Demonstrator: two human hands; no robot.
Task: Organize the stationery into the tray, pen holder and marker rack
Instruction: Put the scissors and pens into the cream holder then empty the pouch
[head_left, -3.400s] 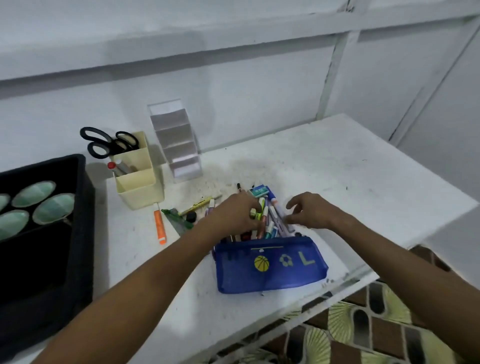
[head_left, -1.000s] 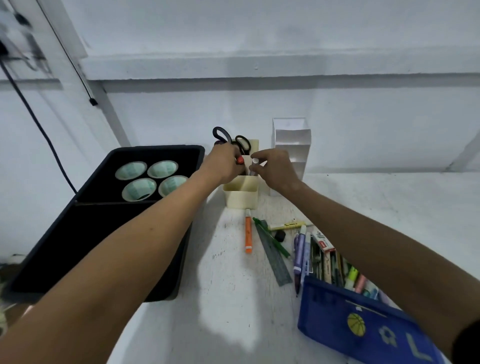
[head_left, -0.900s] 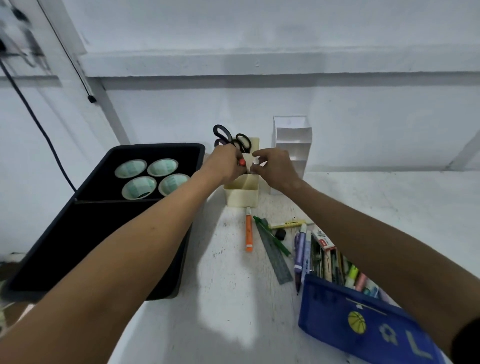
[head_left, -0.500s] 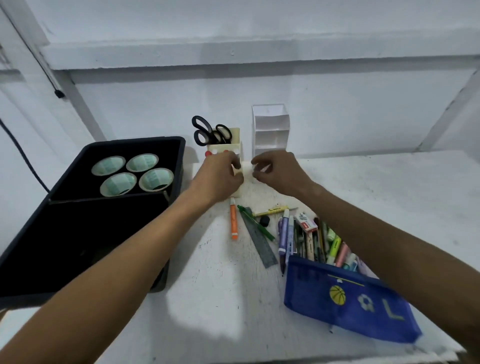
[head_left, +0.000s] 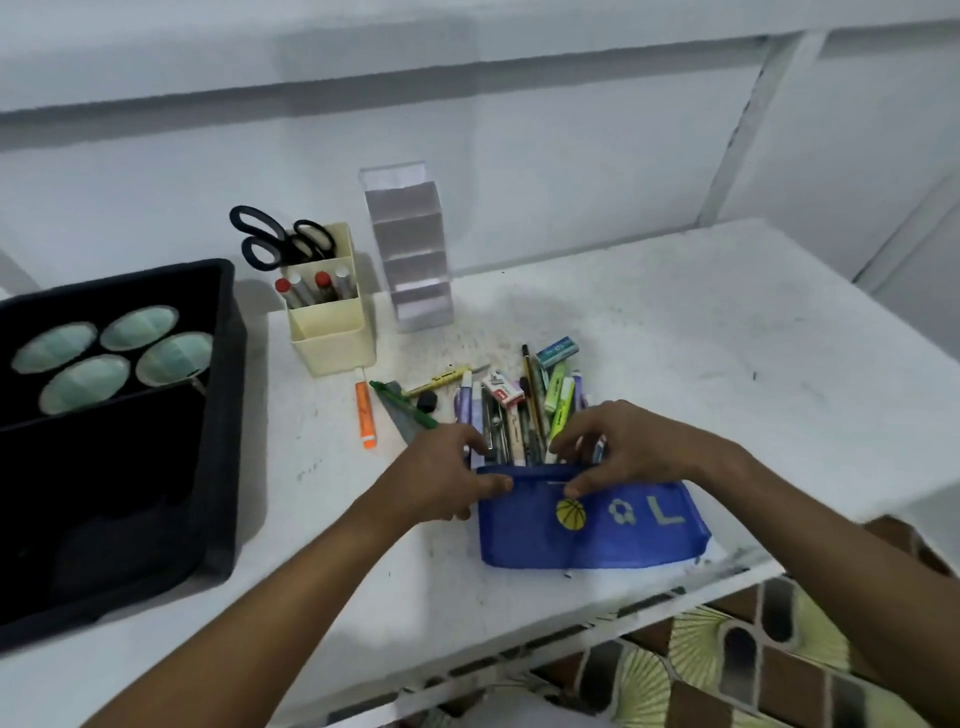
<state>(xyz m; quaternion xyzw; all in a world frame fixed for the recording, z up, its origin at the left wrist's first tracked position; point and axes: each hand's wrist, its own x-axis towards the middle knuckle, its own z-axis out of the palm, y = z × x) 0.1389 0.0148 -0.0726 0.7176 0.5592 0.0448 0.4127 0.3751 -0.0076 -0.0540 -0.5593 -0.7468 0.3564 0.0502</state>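
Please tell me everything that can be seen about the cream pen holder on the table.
The pen holder is a cream, plastic-looking box standing upright on the white table, between the black tray and the clear marker rack. It has stepped compartments: black-handled scissors stand in the back one, four markers in the middle, and the front looks empty. No hand touches it.

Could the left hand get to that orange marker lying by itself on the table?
Probably yes. The orange marker lies alone on bare table, just ahead-left of the left hand, with nothing between them, though that hand would first have to leave the blue pouch.
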